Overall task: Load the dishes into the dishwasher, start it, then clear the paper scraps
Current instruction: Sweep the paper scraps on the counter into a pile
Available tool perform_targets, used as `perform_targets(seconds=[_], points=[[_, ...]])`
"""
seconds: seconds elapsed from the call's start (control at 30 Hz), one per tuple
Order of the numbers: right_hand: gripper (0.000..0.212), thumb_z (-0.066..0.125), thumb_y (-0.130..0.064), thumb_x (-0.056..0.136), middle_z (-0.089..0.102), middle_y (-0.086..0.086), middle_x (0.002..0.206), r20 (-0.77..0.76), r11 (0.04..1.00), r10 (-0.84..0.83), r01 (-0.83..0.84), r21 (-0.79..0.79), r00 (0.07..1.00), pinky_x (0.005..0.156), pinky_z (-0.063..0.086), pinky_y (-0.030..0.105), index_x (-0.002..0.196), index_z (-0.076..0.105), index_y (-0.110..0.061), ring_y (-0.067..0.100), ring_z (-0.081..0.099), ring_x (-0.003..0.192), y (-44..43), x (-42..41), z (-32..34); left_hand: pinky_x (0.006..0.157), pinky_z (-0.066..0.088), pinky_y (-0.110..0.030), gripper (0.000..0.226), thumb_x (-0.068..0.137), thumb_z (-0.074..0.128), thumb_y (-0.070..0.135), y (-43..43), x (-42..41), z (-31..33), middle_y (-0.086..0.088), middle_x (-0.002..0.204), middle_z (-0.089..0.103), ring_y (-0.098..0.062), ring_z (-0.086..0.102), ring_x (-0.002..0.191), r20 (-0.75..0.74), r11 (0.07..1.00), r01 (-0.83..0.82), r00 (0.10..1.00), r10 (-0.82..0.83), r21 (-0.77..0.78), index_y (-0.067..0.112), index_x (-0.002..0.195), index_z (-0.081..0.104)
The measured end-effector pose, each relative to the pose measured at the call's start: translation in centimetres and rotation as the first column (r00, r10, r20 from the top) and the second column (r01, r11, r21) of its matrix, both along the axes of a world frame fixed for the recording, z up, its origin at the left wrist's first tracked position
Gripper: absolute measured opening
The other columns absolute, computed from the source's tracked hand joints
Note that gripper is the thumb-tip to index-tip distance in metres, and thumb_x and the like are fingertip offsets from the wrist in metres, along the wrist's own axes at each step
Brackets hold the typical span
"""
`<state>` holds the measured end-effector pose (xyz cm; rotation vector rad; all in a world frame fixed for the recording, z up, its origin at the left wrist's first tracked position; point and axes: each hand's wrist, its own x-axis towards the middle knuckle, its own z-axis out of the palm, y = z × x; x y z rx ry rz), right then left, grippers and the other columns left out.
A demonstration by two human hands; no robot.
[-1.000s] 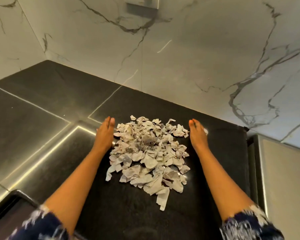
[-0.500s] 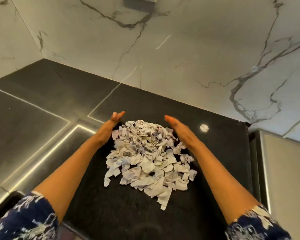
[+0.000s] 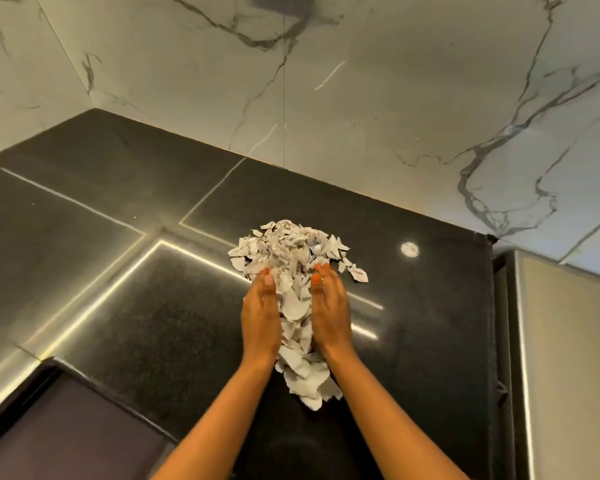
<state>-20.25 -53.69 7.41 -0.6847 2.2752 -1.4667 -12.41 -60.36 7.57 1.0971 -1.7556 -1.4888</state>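
Observation:
A heap of torn white paper scraps [image 3: 288, 251] lies on the black stone counter [image 3: 153, 306]. My left hand [image 3: 260, 317] and my right hand [image 3: 329, 313] stand on edge on either side of it, fingers straight, pressing the scraps into a narrow ridge between the palms. Part of the heap spreads beyond my fingertips, and a tail of scraps trails back between my wrists. One loose scrap [image 3: 359, 273] lies just right of the heap.
A marble-patterned wall [image 3: 361, 98] rises behind the counter and meets another wall at the left corner. A steel-coloured appliance side [image 3: 565, 358] stands past the counter's right edge. A dark recessed opening [image 3: 66, 431] sits at the lower left.
Both hands have swept inward and toward me from the heap's far sides, squeezing the wide spread of scraps into a narrow pile between the palms.

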Motion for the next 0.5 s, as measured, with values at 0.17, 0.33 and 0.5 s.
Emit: perform_targets(seconds=[0.17,0.33,0.5], points=[[0.036,0.035,-0.035,0.1,0.053,-0.004,0.134,0.153,0.982,-0.031,0.058,-0.181,0.988,0.107,0.039,0.03,0.128,0.053,-0.024,0.006,0.047,0.124,-1.6,0.5,0.0,0.094,0.043,-0.013,0.039,0.099,0.033,0.042,0.9,-1.8,0.7,0.007,0.127,0.059,-0.002,0.055,0.115,-0.202,0.976,-0.108,0.968,0.146,0.189,0.025,0.125,0.058],[0.031,0.038,-0.028,0.1,0.065,-0.008,0.11,0.371,0.925,-0.033,0.169,-0.34,0.928,0.079,0.049,0.011,0.12,0.059,-0.017,-0.008,0.062,0.095,-1.9,-0.4,0.9,0.089,0.051,-0.022,0.027,0.102,0.038,0.029,1.2,-3.7,1.5,0.002,0.115,0.067,-0.009,0.064,0.107,-0.362,0.923,-0.081,0.904,0.227,0.377,0.025,0.111,0.064],[0.032,0.037,-0.019,0.1,0.067,-0.006,0.103,0.417,0.885,-0.033,0.221,-0.41,0.908,0.071,0.049,0.01,0.117,0.061,-0.006,-0.004,0.065,0.091,-1.9,-1.4,1.8,0.087,0.053,-0.028,0.026,0.101,0.041,0.023,1.5,-4.9,2.9,-0.003,0.108,0.071,-0.016,0.067,0.103,-0.437,0.88,-0.109,0.836,0.333,0.461,0.017,0.105,0.066]])
